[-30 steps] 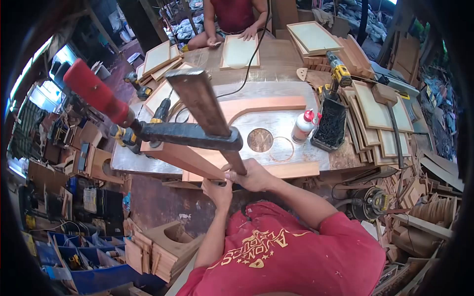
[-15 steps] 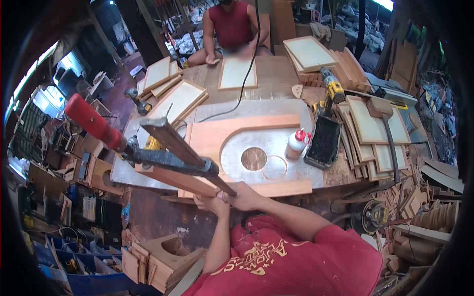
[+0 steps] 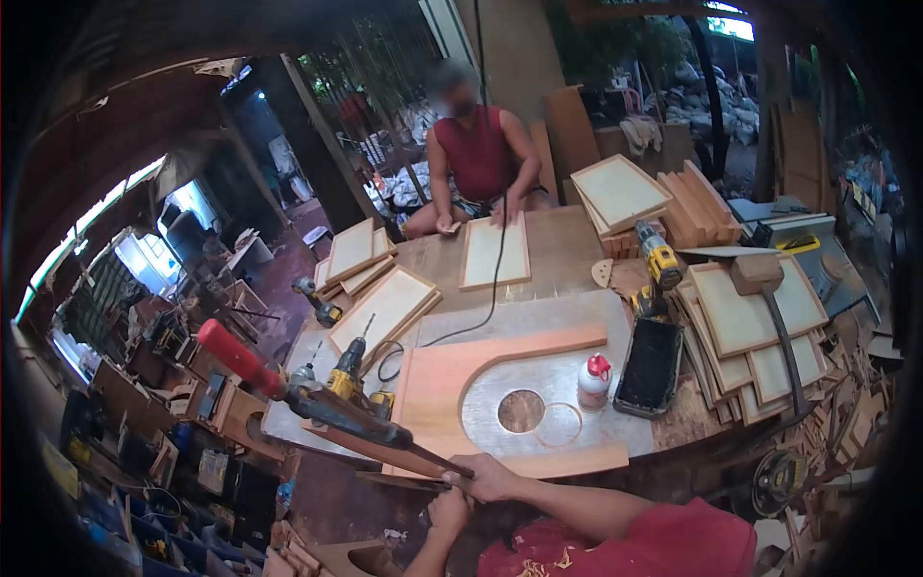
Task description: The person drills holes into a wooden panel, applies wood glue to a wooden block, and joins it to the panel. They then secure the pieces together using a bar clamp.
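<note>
A bar clamp (image 3: 361,420) with a red handle (image 3: 240,358) slants over the near left edge of the table. My right hand (image 3: 488,478) is closed around the far end of its bar. Just below, my left hand (image 3: 449,512) is closed in a fist against the right one; what its fingers hold is hidden. Behind the clamp lies a wooden panel (image 3: 433,385) with a rounded cutout, flat on the table. A white glue bottle (image 3: 594,383) with a red cap stands at the cutout's right side.
Drills (image 3: 346,370) stand left of the panel. A black tray (image 3: 650,365), another drill (image 3: 658,255) and stacked framed panels (image 3: 755,308) with a mallet (image 3: 760,276) are at right. A co-worker (image 3: 481,159) sits across, hands on a framed panel (image 3: 494,255). A cable (image 3: 492,298) crosses the table.
My view has tilted up, so the table sits lower in the picture. The clamp has swung lower and flatter. My right hand still grips its bar; my left hand is now below the right.
</note>
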A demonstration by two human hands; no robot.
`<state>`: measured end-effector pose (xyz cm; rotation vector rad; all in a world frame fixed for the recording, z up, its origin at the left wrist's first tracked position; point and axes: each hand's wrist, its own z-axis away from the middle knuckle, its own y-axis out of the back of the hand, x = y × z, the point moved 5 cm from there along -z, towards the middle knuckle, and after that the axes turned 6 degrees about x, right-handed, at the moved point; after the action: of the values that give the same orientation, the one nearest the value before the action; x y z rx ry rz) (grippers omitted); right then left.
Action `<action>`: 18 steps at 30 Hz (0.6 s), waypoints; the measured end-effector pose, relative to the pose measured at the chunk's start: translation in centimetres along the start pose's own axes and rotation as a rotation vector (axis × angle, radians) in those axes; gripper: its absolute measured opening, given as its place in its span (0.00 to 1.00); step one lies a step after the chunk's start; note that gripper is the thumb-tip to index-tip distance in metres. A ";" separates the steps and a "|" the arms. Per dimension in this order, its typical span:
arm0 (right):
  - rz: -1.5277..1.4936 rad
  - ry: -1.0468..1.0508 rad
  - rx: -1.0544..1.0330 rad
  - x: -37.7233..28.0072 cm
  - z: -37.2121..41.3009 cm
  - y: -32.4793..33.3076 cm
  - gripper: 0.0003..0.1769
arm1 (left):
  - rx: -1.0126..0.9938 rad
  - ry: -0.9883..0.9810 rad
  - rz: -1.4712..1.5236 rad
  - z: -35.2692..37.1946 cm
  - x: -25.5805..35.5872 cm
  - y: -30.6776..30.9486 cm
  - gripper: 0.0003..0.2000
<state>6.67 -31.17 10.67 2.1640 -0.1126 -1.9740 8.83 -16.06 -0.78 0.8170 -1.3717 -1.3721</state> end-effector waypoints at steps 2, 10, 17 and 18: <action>0.062 0.111 0.041 0.8 -0.4 -0.1 0.14 | 0.058 0.007 0.093 -0.1 0.2 -1.4 0.18; 0.014 0.097 0.096 1.2 -0.8 -0.2 0.14 | 0.462 0.050 0.407 3.0 -1.9 -2.6 0.41; 0.044 0.148 0.192 0.6 -0.3 -0.2 0.17 | 0.383 0.319 0.809 6.9 -13.0 -2.9 0.37; 0.045 0.092 0.161 0.8 -0.9 0.0 0.17 | 0.385 0.368 0.867 6.4 -15.6 -3.6 0.36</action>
<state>7.65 -31.23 10.01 2.3256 -0.3131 -1.8967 6.52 0.11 -6.25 0.5566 -1.4481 -0.2784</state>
